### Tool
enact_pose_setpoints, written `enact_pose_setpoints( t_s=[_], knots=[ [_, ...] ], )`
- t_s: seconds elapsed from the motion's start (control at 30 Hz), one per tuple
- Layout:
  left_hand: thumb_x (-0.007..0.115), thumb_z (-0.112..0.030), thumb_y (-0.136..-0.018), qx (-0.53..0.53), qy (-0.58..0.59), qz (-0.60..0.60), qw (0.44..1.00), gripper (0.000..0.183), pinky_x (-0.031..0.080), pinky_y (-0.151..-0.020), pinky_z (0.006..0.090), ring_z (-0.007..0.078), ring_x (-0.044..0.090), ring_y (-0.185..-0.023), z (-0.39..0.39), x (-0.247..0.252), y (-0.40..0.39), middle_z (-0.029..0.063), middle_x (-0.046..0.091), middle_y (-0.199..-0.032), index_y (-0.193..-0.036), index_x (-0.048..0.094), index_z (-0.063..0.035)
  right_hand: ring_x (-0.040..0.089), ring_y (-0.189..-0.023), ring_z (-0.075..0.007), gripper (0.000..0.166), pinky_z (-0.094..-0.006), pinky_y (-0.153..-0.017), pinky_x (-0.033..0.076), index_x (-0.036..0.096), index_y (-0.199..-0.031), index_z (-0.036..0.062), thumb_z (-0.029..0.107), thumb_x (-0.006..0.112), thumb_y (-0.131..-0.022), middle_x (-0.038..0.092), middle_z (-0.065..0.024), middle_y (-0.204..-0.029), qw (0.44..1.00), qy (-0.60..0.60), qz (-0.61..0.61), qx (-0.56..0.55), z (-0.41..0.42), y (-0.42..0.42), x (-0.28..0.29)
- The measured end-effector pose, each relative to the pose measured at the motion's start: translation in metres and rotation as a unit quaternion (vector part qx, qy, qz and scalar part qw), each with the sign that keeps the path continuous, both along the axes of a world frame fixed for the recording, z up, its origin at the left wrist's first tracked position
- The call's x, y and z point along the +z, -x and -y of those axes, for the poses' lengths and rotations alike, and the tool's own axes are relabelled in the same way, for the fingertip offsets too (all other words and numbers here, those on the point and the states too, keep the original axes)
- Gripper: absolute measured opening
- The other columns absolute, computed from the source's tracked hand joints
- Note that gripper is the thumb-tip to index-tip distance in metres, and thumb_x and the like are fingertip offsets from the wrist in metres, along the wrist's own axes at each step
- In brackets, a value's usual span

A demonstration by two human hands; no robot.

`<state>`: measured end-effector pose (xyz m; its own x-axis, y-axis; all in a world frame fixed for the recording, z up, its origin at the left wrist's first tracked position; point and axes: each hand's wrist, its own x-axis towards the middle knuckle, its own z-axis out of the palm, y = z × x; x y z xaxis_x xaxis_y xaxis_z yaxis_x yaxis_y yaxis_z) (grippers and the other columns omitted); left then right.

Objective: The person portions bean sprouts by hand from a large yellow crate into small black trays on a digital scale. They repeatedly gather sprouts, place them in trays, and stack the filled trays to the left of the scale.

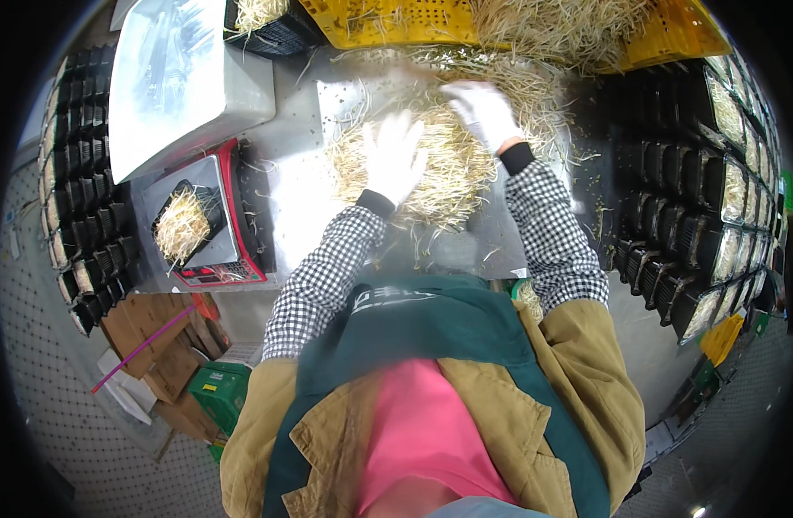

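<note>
A broad pile of bean sprouts (pixel 458 188) lies on the metal table in front of me. My left hand (pixel 396 155), in a white glove, rests flat on the left part of this pile with its fingers apart. My right hand (pixel 481 111), also gloved in white and blurred, is at the pile's upper right edge; its fingers point left, and whether it grips any sprouts cannot be made out. To the left, a black plastic tray of sprouts (pixel 183 223) sits on the plate of a red digital scale (pixel 231 194).
Yellow perforated crates (pixel 403 22) with sprouts stand along the far edge. A white bin (pixel 247 90) and a black basket of sprouts (pixel 273 32) are at the upper left. Stacked black trays (pixel 688 239) rise at the right, more (pixel 92 194) at the left.
</note>
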<state>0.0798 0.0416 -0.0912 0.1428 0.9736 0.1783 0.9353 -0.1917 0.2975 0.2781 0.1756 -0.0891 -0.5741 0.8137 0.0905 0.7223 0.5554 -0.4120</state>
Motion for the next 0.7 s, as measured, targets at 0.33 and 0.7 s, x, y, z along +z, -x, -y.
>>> enact_pose_setpoints(
  t_s=[0.33,0.7],
  knots=[
    [0.062,-0.024,-0.088,-0.077,0.057,0.048,0.994,0.046,0.026,-0.114,0.0514,0.0273,0.046,-0.129,0.049,0.007,-0.002,0.0073,0.055,-0.137,-0.133,0.057,-0.0138,0.065,-0.093,-0.0245,0.023,-0.0345,-0.083,0.052,0.075,-0.110,0.0167,0.026,0.063,-0.093,0.069,-0.0097,-0.096,0.967,0.227,-0.086,0.074,-0.011,-0.018,0.010],
    [0.062,-0.025,-0.087,-0.035,0.059,0.017,0.997,0.039,0.026,-0.113,0.0537,0.0268,0.045,-0.129,0.050,-0.003,-0.012,0.0083,0.056,-0.135,-0.124,0.061,-0.0111,0.064,-0.108,-0.0260,0.030,-0.0386,-0.095,0.052,0.070,-0.116,0.0156,0.032,0.063,-0.092,0.068,-0.0067,-0.120,0.987,0.018,-0.049,0.154,0.017,0.071,0.006]
  ],
)
